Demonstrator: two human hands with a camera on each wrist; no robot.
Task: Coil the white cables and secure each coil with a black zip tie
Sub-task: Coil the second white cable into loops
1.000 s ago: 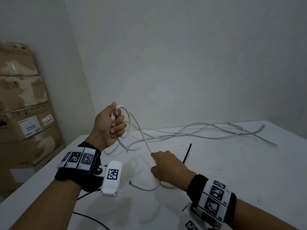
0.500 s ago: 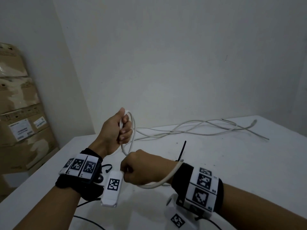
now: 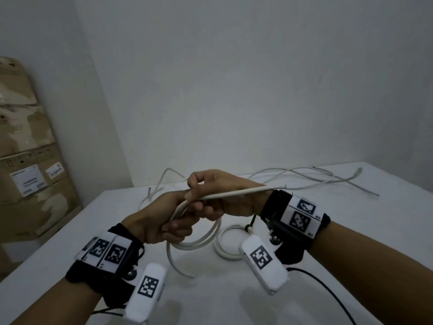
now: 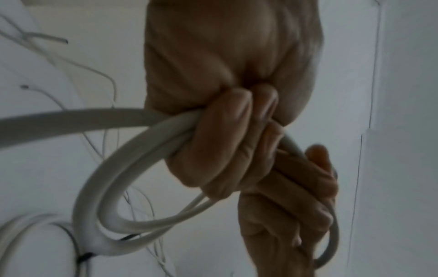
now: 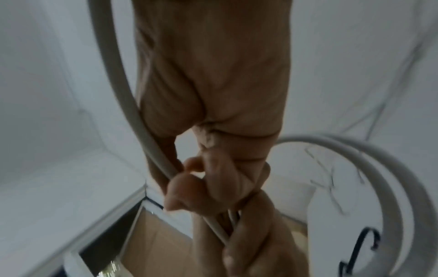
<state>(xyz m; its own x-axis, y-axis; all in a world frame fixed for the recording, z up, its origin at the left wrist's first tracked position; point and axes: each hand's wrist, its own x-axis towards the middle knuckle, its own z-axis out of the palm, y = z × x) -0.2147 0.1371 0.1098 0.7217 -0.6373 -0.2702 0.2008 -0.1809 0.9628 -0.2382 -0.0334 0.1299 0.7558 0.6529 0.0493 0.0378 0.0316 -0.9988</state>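
Labels on the boxes (image 3: 30, 160) at far left carry print too small to read; your wristbands (image 3: 302, 214) show only black-and-white square markers. Your left hand (image 3: 161, 221) is fisted around several loops of the cable (image 3: 199, 240), which hang below it above the table (image 3: 351, 231). Your right hand (image 3: 225, 195) meets it from above, fingers curled and pinching a strand of the same cable that runs back across your right wrist. A finished coil (image 3: 230, 242) with a zip tie (image 3: 251, 222) lies on the table just below your right wrist. Loose cables (image 3: 304, 178) lie along the table's far side.
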